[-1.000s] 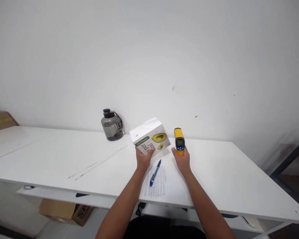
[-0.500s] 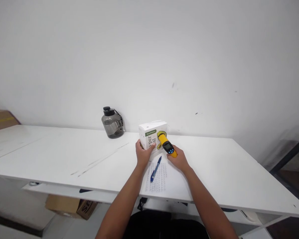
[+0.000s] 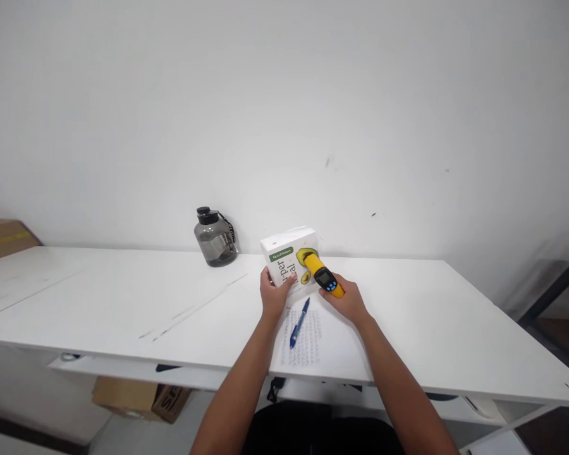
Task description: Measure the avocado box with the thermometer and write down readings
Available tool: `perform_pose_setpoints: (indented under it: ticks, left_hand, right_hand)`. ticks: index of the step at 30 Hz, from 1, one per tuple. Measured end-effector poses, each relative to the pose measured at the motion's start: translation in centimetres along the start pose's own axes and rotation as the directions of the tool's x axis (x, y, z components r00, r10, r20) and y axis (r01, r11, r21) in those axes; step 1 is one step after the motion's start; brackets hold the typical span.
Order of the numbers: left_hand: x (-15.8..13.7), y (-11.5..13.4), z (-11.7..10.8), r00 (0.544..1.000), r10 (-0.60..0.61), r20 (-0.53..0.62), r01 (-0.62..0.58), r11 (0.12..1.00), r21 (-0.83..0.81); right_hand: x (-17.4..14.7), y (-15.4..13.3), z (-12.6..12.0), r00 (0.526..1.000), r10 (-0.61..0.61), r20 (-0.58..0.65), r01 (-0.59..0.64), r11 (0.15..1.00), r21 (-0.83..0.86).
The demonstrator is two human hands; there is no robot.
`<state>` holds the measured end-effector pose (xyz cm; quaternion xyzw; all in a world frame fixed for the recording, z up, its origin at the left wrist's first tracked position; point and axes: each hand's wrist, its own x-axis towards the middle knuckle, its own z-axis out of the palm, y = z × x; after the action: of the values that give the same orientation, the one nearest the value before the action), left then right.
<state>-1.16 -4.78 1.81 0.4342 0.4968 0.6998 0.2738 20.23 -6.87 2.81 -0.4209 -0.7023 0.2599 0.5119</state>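
Observation:
A white box (image 3: 279, 245) with a green label and avocado pictures is gripped by my left hand (image 3: 274, 296), the thumb across its front. It leans slightly to the left. My right hand (image 3: 349, 299) is wrapped around the handle of a yellow and black infrared thermometer (image 3: 326, 277) with a small display and blue buttons. The thermometer's nose is at the avocado picture on the box front; whether it touches I cannot tell. Below the box lies a written sheet of paper (image 3: 334, 344) with a blue pen (image 3: 299, 323) on it.
A dark translucent water jug (image 3: 215, 241) with a black cap stands by the wall. The white table (image 3: 180, 303) has dark scuff marks. One cardboard box (image 3: 7, 240) sits at the far left, another (image 3: 128, 395) beneath the table. A dark metal bar (image 3: 557, 287) rises at the right.
The white box has tilted further to the left in my left hand. My right hand and the thermometer have shifted slightly right. The view has moved a little.

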Motion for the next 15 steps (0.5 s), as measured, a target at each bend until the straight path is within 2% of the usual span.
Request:
perform_pose_setpoints:
  ticks: [4, 10, 15]
  left_hand:
    - [-0.16, 0.28, 0.01, 1.000, 0.005, 0.011, -0.005, 1.000, 0.017]
    - [-0.23, 0.16, -0.11, 1.000, -0.005, 0.026, 0.003, 0.997, 0.078]
    - [-0.13, -0.14, -0.19, 0.999, 0.001, 0.040, -0.005, 0.994, 0.107]
  right_hand:
    - [-0.08, 0.37, 0.09, 0.999, -0.033, -0.010, 0.032, 0.998, -0.055]
    - [0.26, 0.85, 0.09, 0.995, 0.059, -0.082, -0.067, 0.993, -0.096]
    - [0.41, 0.93, 0.13, 0.994, 0.078, -0.081, -0.085, 0.993, -0.084]
